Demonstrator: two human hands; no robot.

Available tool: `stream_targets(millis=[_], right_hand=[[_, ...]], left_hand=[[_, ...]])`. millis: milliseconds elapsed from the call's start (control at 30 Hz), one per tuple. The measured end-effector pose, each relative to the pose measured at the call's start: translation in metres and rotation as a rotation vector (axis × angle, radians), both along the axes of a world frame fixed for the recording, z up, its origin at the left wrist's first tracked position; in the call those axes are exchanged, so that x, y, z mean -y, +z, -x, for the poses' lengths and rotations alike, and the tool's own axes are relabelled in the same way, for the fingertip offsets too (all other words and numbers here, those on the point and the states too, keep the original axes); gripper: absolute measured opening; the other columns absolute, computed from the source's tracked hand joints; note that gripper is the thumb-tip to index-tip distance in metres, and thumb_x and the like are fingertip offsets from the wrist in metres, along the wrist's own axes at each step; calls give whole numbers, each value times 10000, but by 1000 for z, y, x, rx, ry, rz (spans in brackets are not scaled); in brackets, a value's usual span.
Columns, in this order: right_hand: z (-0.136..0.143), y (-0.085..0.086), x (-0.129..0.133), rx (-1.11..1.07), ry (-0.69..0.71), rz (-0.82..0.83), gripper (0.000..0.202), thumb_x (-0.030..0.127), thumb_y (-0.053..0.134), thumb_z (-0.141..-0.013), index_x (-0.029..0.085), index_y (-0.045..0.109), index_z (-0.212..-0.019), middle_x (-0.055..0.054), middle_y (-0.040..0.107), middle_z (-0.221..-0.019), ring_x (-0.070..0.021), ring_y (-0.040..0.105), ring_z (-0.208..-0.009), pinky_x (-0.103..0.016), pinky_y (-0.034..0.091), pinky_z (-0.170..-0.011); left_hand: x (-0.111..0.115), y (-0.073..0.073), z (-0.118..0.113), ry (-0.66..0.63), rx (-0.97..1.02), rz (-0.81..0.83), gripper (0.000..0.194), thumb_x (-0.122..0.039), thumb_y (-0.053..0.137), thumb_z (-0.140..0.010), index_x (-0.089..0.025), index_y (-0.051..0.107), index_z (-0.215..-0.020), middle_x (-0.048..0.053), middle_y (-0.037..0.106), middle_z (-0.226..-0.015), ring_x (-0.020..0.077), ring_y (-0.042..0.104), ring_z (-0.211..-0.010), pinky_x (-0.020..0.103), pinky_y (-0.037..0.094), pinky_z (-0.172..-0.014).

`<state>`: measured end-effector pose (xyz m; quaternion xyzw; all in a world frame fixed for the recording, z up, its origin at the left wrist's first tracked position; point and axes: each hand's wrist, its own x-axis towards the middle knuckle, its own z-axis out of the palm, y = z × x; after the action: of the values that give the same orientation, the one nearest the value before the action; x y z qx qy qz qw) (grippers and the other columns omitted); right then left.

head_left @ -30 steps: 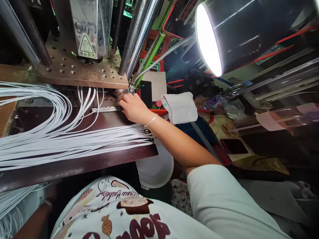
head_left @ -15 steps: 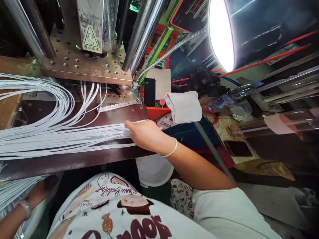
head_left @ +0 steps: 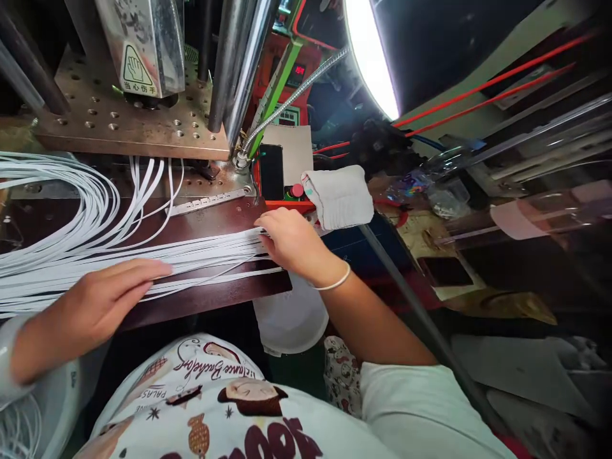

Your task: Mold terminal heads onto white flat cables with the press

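Left hand [head_left: 95,305]: fingers straight, open over white cables [head_left: 205,248]; contact unclear. Right hand [head_left: 299,245]: fingers curled at the cables' ends; grip cannot be told. Cables lie on dark table [head_left: 234,213], wearer's side of press plate [head_left: 131,141]; folded cloth [head_left: 339,196] right of plate.

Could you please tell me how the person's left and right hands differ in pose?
The left hand stretches its fingers over the white cables; the right hand curls its fingers near their right-hand ends. The left hand's fingers point rightward; the right hand's point leftward. Both are bare and at the same bundle.
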<state>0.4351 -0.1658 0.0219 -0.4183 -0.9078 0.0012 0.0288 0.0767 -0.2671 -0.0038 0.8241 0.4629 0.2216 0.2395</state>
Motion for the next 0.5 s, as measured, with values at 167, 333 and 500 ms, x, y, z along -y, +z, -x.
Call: stream_targets(millis=[167, 333, 500], right_hand=[[12, -35, 19, -384, 124, -115, 243, 275, 641, -960, 151, 652, -1168, -154, 724, -1141, -279, 630, -1003, -404, 490, -838], [4, -66, 47, -785, 46, -285, 147, 144, 629, -943, 187, 641, -1082, -90, 745, -938, -227, 670, -870, -381, 539, -795], [5, -69, 53, -840, 27, -330, 164, 98, 644, -912, 184, 648, -1052, -89, 756, -909, -222, 685, -837, -372, 540, -766]], left_hand=[[-73, -1, -38, -26, -358, -34, 550, -495, 353, -978, -141, 717, -1188, 172, 703, -1208, 319, 683, -1100, 453, 554, -998], [-85, 14, -31, 76, -619, 180, 580, -507, 370, -920, -137, 659, -1260, 174, 669, -1248, 340, 685, -1053, 480, 526, -965], [-106, 34, -34, 7, -576, 564, 523, -649, 495, -749, -186, 714, -854, 111, 749, -907, 310, 688, -836, 369, 521, -758]])
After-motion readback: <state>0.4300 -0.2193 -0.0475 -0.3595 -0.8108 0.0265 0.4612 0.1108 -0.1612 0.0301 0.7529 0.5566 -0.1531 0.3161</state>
